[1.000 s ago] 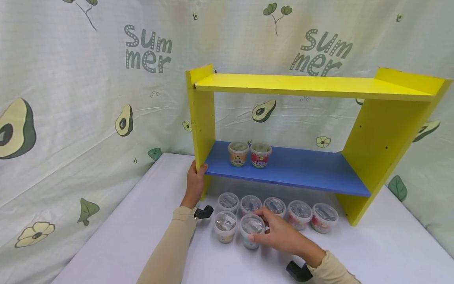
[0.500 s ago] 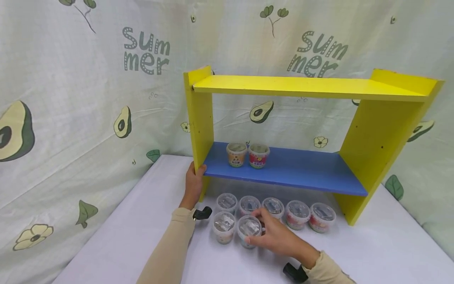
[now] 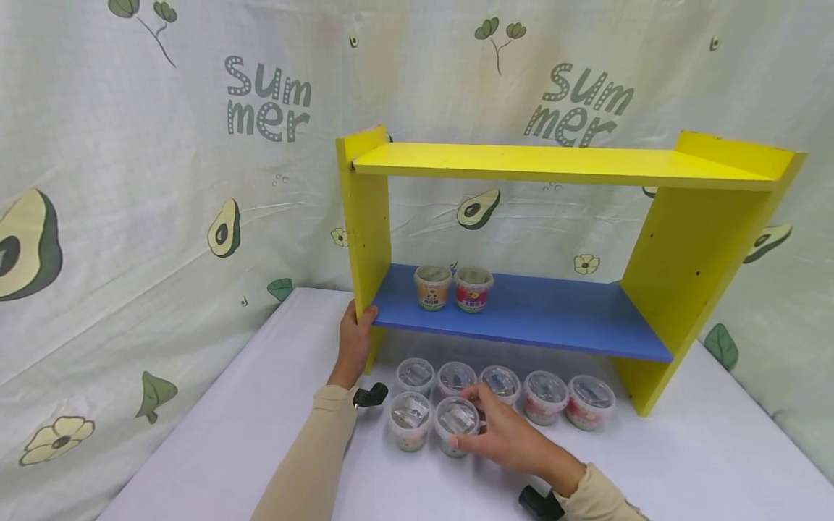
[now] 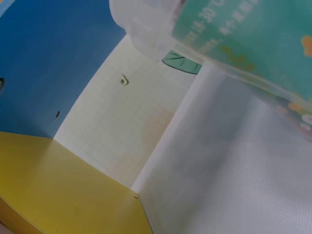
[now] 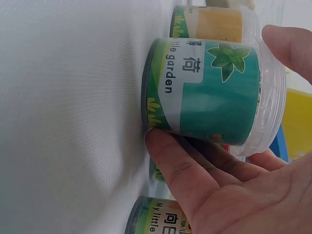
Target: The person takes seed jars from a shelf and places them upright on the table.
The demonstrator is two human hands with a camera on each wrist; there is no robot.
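My right hand point(image 3: 511, 438) holds a small clear-lidded planting cup point(image 3: 457, 420) in the front row on the white cloth. In the right wrist view this cup point(image 5: 222, 92) has a teal label with a mint leaf; the thumb is at its lid and fingers lie along its other side. My left hand point(image 3: 354, 346) grips the yellow left side panel point(image 3: 371, 231) of a shelf, thumb on the front edge. Just left of the held cup stands another cup point(image 3: 410, 420). In the left wrist view, a green-labelled cup point(image 4: 243, 44) looms close at top right.
Several lidded cups point(image 3: 546, 396) stand in a row in front of the shelf's lower opening. On the blue board point(image 3: 554, 307) stand an orange-labelled cup point(image 3: 433, 291) and a red-labelled cup point(image 3: 473, 291). A yellow top board point(image 3: 521, 158) spans above; a patterned cloth point(image 3: 163, 181) hangs behind.
The teal-labelled cup has shifted slightly left with my right hand, closer to the cup beside it. My left hand keeps its hold on the panel. The head view has shifted a little.
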